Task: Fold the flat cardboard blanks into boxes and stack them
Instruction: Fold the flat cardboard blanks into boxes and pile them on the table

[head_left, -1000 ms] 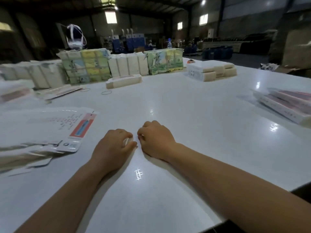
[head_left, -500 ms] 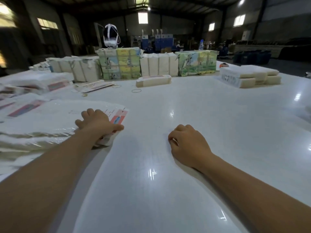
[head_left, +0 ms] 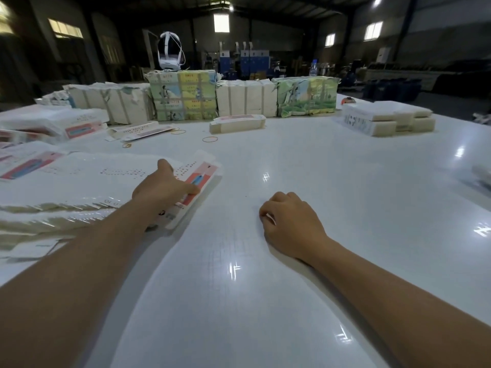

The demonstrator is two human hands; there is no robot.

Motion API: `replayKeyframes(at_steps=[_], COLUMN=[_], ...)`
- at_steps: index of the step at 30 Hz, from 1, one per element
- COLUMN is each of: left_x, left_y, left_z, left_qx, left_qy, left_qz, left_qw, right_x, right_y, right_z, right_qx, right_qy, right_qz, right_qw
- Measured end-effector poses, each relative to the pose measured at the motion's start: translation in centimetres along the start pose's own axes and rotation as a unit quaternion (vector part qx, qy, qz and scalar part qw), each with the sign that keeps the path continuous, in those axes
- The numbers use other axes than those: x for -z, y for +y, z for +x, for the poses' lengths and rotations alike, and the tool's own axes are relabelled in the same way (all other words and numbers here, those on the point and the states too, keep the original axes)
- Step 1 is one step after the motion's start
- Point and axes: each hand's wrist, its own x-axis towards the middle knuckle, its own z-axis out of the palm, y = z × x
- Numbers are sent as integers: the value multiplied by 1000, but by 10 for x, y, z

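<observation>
- Left side of table [head_left: 292,160]: fanned stack of flat blanks [head_left: 79,187], too many to count; long axis roughly left-right, pink printed end pointing right.
- Left hand [head_left: 162,189] flat on the top blank at that pink end, thumb spread, fingers extended.
- Three rubber bands [head_left: 210,139] loose on the table beyond the stack.
- One folded box [head_left: 237,124] mid-table at the back, long axis left-right.
- Behind it, a row of four wrapped bundles [head_left: 183,95]; one headset [head_left: 170,53] on top.
- Right hand [head_left: 291,224] knuckles-up on bare table, fingers curled under; can't tell whether it holds anything.
- Far right: one low pile of blanks [head_left: 388,120].
</observation>
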Motion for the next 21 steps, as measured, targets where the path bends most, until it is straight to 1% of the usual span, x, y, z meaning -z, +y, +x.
replayKeyframes(at_steps=[2,5,8,11,14,17,18,19,20,21], left_x=[-2,-8,-13,-18,-22,-22,-21,-20,-18,-17], left_y=[9,26,42,44,34,25,22,20,19,18], left_z=[-18,-45,-70,-93,-104,-105,-105,-105,-105,-105], left_qx=[-51,-133,-198,-256,-292,-309,-311,-313,-316,-318], left_qy=[-29,-76,-140,-185,-179,-150,-142,-132,-119,-100], left_qz=[-18,-16,-43,-51,-28,6,5,2,3,10], left_qw=[998,988,969,947,939,939,940,940,941,943], right_x=[1,4,6,8,11,12,14,17,22,27], right_y=[0,-2,-1,2,2,3,3,2,2,2], right_z=[-1,-1,0,-2,-7,-11,-12,-13,-13,-11], right_qx=[-2,-3,-8,-23,-34,-13,-20,-54,-111,-162], right_qy=[-2,-14,-26,-29,-18,-44,-45,-34,-16,0], right_qz=[6,8,19,61,147,169,181,233,340,479], right_qw=[1000,1000,999,997,988,985,982,970,934,863])
